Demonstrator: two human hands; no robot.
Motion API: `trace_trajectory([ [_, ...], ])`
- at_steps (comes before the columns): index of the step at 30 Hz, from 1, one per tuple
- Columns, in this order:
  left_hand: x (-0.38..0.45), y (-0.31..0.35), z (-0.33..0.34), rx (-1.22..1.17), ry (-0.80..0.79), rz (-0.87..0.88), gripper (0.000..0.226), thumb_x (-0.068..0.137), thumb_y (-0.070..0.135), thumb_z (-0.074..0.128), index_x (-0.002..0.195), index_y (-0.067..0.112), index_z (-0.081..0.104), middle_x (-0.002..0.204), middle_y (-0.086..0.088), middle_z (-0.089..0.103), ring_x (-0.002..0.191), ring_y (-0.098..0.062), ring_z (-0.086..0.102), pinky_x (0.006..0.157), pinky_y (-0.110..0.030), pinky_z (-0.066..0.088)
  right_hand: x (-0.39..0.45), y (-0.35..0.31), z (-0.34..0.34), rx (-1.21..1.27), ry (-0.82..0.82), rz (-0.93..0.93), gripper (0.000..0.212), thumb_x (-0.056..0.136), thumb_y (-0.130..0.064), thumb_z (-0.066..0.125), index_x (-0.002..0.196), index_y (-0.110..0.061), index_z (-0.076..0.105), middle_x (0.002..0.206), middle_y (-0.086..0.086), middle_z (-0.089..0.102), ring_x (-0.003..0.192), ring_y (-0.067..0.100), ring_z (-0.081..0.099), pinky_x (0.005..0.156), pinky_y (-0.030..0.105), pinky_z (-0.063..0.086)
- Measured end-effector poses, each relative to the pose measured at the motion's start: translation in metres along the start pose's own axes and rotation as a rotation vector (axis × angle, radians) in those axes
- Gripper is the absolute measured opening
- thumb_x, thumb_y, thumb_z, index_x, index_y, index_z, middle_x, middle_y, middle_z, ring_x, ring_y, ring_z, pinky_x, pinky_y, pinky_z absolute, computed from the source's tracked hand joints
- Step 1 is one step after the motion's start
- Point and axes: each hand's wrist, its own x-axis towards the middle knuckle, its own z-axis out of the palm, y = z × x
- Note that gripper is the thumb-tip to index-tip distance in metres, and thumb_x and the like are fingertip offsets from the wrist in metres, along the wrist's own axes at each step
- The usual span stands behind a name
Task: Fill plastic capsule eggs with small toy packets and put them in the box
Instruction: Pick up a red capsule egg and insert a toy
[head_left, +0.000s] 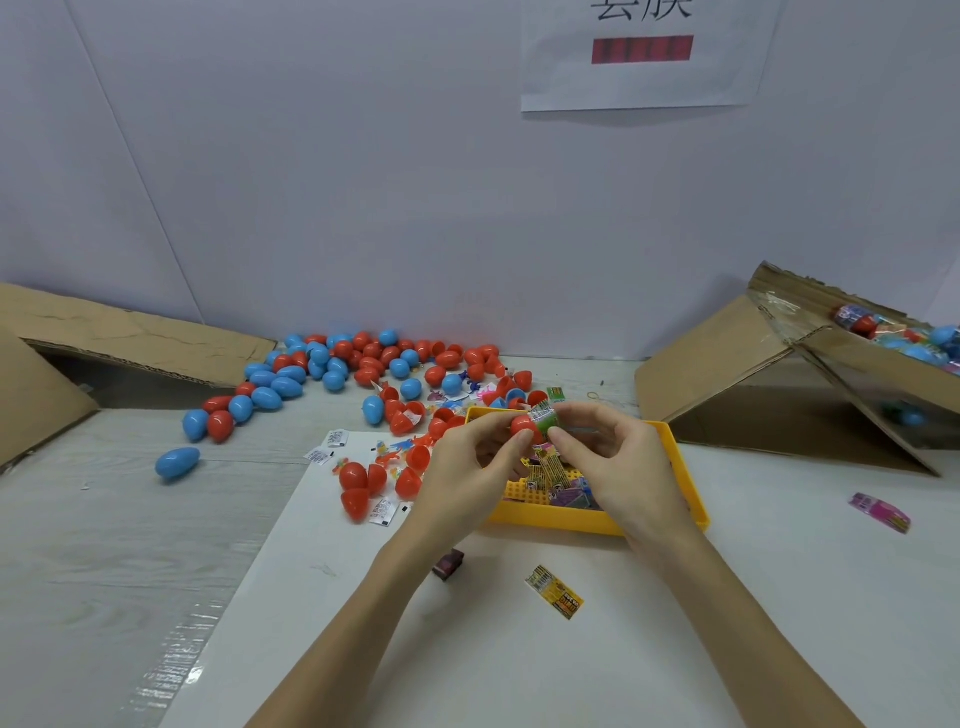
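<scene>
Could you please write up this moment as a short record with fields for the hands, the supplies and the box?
left hand: holds a red egg half
right hand: pinches a green toy packet at the red egg half
yellow tray: on the table, toy packets inside
loose eggs: red and blue, piled behind the tray
right cardboard box: tilted, some eggs and packets inside
stray packets: yellow packet, pink packet
</scene>
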Motion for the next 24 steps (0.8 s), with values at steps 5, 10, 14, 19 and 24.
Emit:
trace_trajectory([
  [5, 0.0016, -0.001, -0.0005, -0.063, 0.001, -0.038, 0.024, 0.1, 0.026, 0.062, 0.12, 0.016, 0.072, 0.086, 0.0, 0.075, 0.074, -0.016, 0.072, 0.071, -0.027, 0.06, -0.0008, -0.0031, 0.0007, 0.0, 0.019, -0.046, 0.023, 0.095, -0.017, 0.073, 0.116, -0.026, 0.075, 0.11, -0.012, 0.076, 0.104, 0.004, 0.071, 0.09, 0.026, 0.061],
  [10, 0.0012, -0.0018, -0.0002, -0.085, -0.01, -0.049, 0.025, 0.101, 0.025, 0.062, 0.122, 0.015, 0.071, 0.086, 0.002, 0.075, 0.075, -0.014, 0.072, 0.07, -0.024, 0.059, -0.0012, -0.0028, 0.0017, -0.027, 0.009, -0.052, 0.025, 0.095, -0.018, 0.073, 0.118, -0.026, 0.075, 0.114, -0.011, 0.075, 0.106, 0.006, 0.071, 0.09, 0.025, 0.06],
  [14, 0.0003, -0.0002, -0.0002, -0.098, 0.029, -0.026, 0.028, 0.099, 0.022, 0.064, 0.125, 0.013, 0.069, 0.088, 0.0, 0.075, 0.077, -0.015, 0.073, 0.069, -0.023, 0.058, -0.0011, -0.0011, 0.0025, -0.026, -0.014, -0.04, 0.027, 0.094, -0.017, 0.075, 0.119, -0.026, 0.074, 0.111, -0.012, 0.076, 0.105, 0.004, 0.071, 0.09, 0.024, 0.059],
  [19, -0.0014, 0.0039, -0.0005, -0.126, 0.084, 0.056, 0.03, 0.099, 0.021, 0.066, 0.128, 0.016, 0.063, 0.087, -0.001, 0.075, 0.079, -0.017, 0.073, 0.07, -0.024, 0.059, -0.0013, -0.0002, 0.0021, 0.079, -0.035, 0.03, 0.026, 0.091, -0.023, 0.078, 0.115, -0.032, 0.074, 0.108, -0.017, 0.076, 0.102, 0.0, 0.071, 0.078, 0.022, 0.061],
  [24, -0.0029, 0.0036, -0.0016, 0.027, 0.065, 0.175, 0.046, 0.091, 0.019, 0.075, 0.135, 0.015, 0.062, 0.104, 0.004, 0.072, 0.094, -0.013, 0.07, 0.082, -0.025, 0.059, -0.0013, -0.0051, 0.0014, 0.38, -0.062, 0.187, 0.029, 0.087, -0.033, 0.074, 0.114, -0.023, 0.075, 0.109, -0.004, 0.078, 0.104, 0.012, 0.074, 0.077, 0.022, 0.059],
])
